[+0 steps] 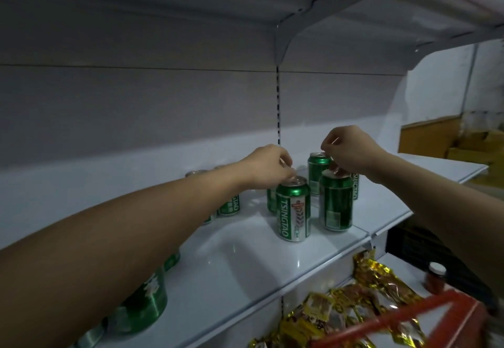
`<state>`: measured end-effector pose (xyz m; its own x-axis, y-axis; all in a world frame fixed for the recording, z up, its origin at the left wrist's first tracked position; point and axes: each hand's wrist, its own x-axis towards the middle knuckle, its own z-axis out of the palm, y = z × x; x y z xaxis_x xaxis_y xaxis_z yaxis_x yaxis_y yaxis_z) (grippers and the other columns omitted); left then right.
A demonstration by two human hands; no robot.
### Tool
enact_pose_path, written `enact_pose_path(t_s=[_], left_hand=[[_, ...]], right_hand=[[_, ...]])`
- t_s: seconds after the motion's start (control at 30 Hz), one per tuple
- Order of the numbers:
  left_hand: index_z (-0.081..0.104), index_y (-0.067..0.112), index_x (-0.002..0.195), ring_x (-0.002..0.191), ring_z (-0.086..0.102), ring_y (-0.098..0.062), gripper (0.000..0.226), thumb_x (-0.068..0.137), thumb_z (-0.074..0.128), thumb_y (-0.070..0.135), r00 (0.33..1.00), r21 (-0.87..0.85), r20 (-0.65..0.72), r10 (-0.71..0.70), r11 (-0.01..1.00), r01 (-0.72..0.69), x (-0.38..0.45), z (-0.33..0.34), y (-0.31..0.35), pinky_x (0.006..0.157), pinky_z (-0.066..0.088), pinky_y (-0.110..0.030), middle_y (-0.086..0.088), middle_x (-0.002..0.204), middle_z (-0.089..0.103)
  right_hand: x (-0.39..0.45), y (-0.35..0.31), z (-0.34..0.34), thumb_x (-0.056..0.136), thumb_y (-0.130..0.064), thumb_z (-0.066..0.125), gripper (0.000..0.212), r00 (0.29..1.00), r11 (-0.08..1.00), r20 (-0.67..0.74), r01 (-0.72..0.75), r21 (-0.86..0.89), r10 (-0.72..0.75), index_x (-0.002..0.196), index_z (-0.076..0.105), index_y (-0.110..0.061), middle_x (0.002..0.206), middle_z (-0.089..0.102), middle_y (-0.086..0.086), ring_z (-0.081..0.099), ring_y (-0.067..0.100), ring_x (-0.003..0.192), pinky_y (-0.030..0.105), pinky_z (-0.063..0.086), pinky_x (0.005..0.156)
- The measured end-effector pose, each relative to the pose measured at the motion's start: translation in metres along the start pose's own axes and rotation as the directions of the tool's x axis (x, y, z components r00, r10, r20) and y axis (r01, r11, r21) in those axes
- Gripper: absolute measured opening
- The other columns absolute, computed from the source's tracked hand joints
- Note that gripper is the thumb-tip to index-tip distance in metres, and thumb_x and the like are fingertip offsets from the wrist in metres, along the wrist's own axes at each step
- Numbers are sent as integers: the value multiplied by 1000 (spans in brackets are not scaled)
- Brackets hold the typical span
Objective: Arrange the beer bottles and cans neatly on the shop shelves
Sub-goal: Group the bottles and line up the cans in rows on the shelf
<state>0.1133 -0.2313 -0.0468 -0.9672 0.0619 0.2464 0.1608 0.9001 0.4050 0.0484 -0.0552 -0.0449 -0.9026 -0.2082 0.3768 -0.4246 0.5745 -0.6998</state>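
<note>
Two bare hands reach over a glossy white metal shop shelf [245,271]: the left hand [268,166] pinches the top rim of a green aluminium Tsingtao beer can [293,210] standing upright near the shelf's front, and the right hand [349,151] has its fingers curled onto the top of a second green beer can [336,203] just beside it. More green cans [316,170] stand behind them and further left, partly hidden by the left forearm. On the shelf below lie gold foil snack packets [362,274] and a small red jar [435,278].
</note>
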Motion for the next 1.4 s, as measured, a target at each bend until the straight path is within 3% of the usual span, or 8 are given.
enact_pose_path(t_s=[0.17, 0.33, 0.47, 0.63, 0.7, 0.8, 1.1, 1.4], left_hand=[[53, 14, 134, 115, 56, -24, 44, 93, 65, 24, 993, 55, -79, -91, 994, 95, 32, -1, -8, 93, 45, -30, -8, 132, 57], [34, 7, 148, 108, 59, -29, 65, 93, 65, 23, 970, 19, 55, -238, 971, 237, 62, 15, -24, 85, 57, -36, -14, 136, 50], [53, 4, 127, 105, 62, -26, 42, 91, 68, 20, 942, -98, 136, -306, 942, 320, 76, 27, -38, 81, 60, -37, -12, 122, 60], [61, 1, 117, 103, 67, -29, 38, 86, 74, 18, 940, -186, 145, -308, 925, 331, 85, 27, -47, 83, 60, -38, -18, 114, 66], [59, 0, 115, 104, 67, -31, 39, 85, 75, 18, 939, -202, 140, -315, 919, 339, 84, 25, -47, 84, 59, -40, -21, 115, 65], [57, 4, 113, 103, 65, -29, 39, 83, 78, 19, 951, -226, 87, -298, 923, 310, 78, 17, -48, 83, 59, -40, -16, 113, 65], [66, 22, 83, 88, 68, -19, 29, 68, 87, 35, 928, -385, -292, -233, 917, 109, 28, -56, -33, 79, 60, -41, 1, 90, 71], [66, 15, 82, 82, 71, -20, 31, 70, 84, 38, 886, -417, -367, -282, 902, 114, -78, -144, -51, 74, 62, -41, -2, 85, 73]], right_hand=[[19, 4, 7, 95, -4, 56, 11, 994, 997, 107, 14, 70, -22, 93, 67, -6, 95, 71, 19, 72, 29, 76, 40, 62, 75], [48, -3, 36, 94, -11, 65, 27, 970, 1000, 241, 0, 10, -3, 113, 64, 8, 105, 69, 17, 67, 16, 68, 19, 53, 56], [66, -2, 56, 88, -13, 72, 26, 912, 992, 402, -35, -125, 83, 104, 61, 5, 102, 66, 16, 64, 17, 73, 15, 47, 43], [81, 1, 66, 87, -5, 70, 28, 904, 993, 422, -24, -119, 73, 113, 66, 6, 105, 72, 18, 73, 24, 88, 31, 61, 77], [79, 1, 68, 87, -2, 70, 26, 912, 995, 405, -27, -94, 63, 112, 67, 7, 104, 72, 19, 72, 26, 90, 32, 61, 79], [70, -2, 69, 89, -2, 68, 23, 928, 1000, 373, -14, -25, 23, 111, 67, 6, 100, 70, 15, 69, 24, 90, 28, 60, 70], [49, -65, 43, 99, -20, 57, 35, 960, 957, 224, 102, 273, -166, 133, 56, -12, 124, 61, 8, 58, 22, 111, 31, 55, 79], [-9, -145, 64, 94, -24, 65, 62, 820, 901, 488, 75, 427, -299, 147, 33, -17, 131, 57, 9, 58, 25, 116, 43, 53, 96]])
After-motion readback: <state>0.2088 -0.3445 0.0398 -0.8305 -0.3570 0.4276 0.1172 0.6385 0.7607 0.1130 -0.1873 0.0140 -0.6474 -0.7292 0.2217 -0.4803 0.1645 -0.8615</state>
